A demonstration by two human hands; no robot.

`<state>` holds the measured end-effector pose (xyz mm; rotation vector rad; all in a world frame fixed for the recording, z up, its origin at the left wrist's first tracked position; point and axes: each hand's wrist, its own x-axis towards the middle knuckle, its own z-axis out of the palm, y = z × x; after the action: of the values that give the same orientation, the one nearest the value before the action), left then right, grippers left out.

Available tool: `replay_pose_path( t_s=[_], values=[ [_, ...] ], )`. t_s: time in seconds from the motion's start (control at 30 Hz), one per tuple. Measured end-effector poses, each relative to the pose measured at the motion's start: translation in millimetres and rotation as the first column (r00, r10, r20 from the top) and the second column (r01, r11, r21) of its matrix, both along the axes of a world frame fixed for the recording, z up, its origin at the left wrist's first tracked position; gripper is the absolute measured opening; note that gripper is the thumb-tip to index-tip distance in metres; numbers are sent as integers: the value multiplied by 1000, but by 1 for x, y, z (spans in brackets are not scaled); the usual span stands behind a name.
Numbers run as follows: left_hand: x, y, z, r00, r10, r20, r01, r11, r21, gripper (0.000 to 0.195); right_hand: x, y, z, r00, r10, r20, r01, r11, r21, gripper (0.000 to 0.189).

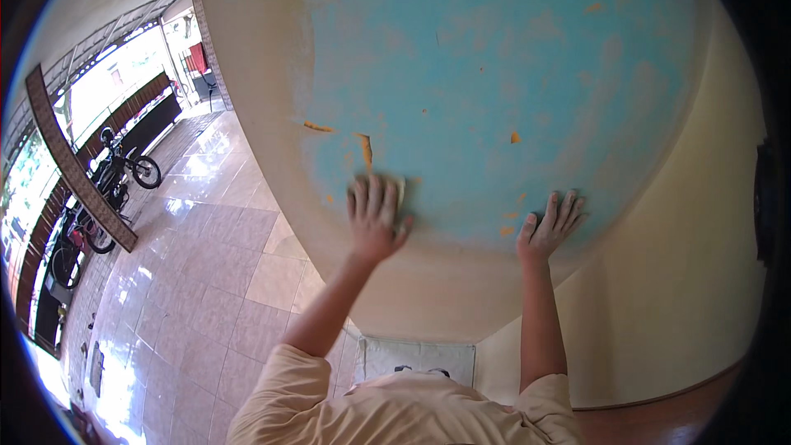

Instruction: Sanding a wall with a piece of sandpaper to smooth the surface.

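Note:
A wall with worn turquoise paint [469, 105] fills the view before me, with pale smeared patches and small orange-yellow chips. On its lower left part, my left hand [374, 213] presses a thin pale sheet [401, 193] to the surface. Only an edge of the sheet shows beside the fingers, so its exact kind is unclear. An orange-yellow chipped spot [368, 151] lies just above those fingertips. Farther right, my right hand [550, 225] rests on the wall with fingers spread and holds nothing. Both hands look dusty.
A cream side wall [667, 272] meets the painted wall at right. Below me, a pale grey mat [420, 355] lies on the floor. Shiny tiles [210, 278] extend left toward a patterned pillar [80, 179] and a parked motorcycle [117, 167].

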<state>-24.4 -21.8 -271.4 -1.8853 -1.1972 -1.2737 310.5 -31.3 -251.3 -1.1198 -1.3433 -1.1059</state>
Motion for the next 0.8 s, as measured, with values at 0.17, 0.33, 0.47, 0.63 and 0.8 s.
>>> replay_pose_path(
  t_s=[0.17, 0.33, 0.47, 0.63, 0.8],
  values=[
    [-14, -8, -76, 1000, 16, -23, -18, 996, -89, 76, 4, -1, -22, 999, -15, 39, 17, 999, -42, 55],
    [-35, 0, 171, 1000, 17, 0, -16, 988, 151, 74, 3, -8, -29, 999, -27, 46, 30, 997, -72, 56],
    [-23, 8, 221, 997, 28, 77, -50, 955, 292, 72, 6, -8, -31, 999, 11, 42, -9, 998, -56, 55],
    [12, 1, 67, 999, -9, 31, 6, 995, 101, 74, 20, -11, -39, 996, -26, 83, 32, 997, -75, 56],
    [28, -29, -117, 996, -41, -79, 27, 983, -180, 77, 13, -8, -42, 997, -3, 83, 10, 996, -85, 56]
  ],
)
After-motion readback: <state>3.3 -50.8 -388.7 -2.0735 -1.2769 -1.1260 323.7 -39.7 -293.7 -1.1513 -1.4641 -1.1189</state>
